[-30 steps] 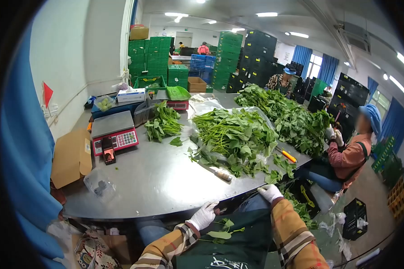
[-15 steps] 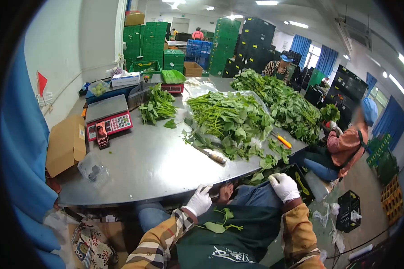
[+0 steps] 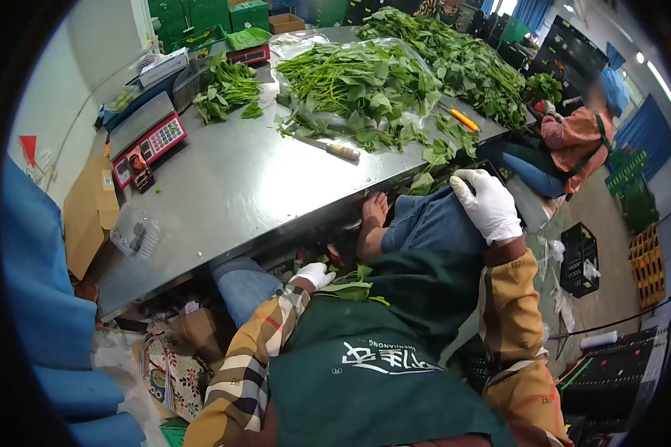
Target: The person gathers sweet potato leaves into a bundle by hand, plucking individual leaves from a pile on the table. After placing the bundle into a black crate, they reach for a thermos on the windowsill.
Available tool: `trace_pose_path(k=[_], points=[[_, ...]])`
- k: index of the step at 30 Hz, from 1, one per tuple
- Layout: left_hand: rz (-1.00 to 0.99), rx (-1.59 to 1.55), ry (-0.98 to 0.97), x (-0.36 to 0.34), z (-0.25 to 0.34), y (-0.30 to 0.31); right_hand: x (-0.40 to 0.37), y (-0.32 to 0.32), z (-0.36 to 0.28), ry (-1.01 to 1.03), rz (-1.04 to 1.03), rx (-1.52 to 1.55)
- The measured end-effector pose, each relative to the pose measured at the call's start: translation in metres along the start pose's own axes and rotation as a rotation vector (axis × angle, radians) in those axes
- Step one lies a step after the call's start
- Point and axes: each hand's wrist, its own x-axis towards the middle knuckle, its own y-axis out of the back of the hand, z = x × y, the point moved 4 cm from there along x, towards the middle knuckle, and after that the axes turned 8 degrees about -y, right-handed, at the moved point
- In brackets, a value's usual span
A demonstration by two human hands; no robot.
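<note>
Low at my lap, my left hand (image 3: 314, 275), in a white glove, has its fingers curled beside a small leafy green sprig (image 3: 348, 289) lying on my dark green apron (image 3: 395, 320). What it grips, if anything, is hidden. My right hand (image 3: 490, 207), gloved too, rests over my jeans (image 3: 432, 223) at the knee, fingers bent together with nothing visible in them. Ahead on the metal table (image 3: 231, 190) lie a wooden-handled knife (image 3: 339, 151), a big heap of leafy greens (image 3: 365, 82) on clear plastic, and an orange-handled tool (image 3: 464, 120).
At the left are a red scale (image 3: 153, 141) with a phone (image 3: 140, 168) against it, a clear plastic box (image 3: 134, 232) and a cardboard box (image 3: 89, 208). A small bunch of greens (image 3: 227, 86) lies farther back. A co-worker (image 3: 574, 141) sits at the right; a black crate (image 3: 578, 257) stands on the floor.
The view has tilted downward. My left hand has moved down from the table edge to the sprig on my apron. My right hand stays over the knee.
</note>
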Motion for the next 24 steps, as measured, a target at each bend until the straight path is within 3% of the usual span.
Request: trace_pose_path(k=[4, 8, 16, 24], points=[[0.127, -0.073, -0.082, 0.008, -0.003, 0.0, 0.006, -0.008, -0.002, -0.02, -0.013, -0.02], [0.068, -0.104, -0.048, 0.011, 0.0, 0.002, 0.012, -0.011, -0.002, -0.012, -0.046, -0.058], [0.188, -0.137, -0.088, 0.024, -0.012, -0.007, 0.015, -0.024, 0.017, -0.103, -0.112, -0.107], [0.177, -0.205, -0.117, 0.024, -0.007, 0.003, 0.027, -0.048, 0.031, -0.118, -0.189, -0.095]])
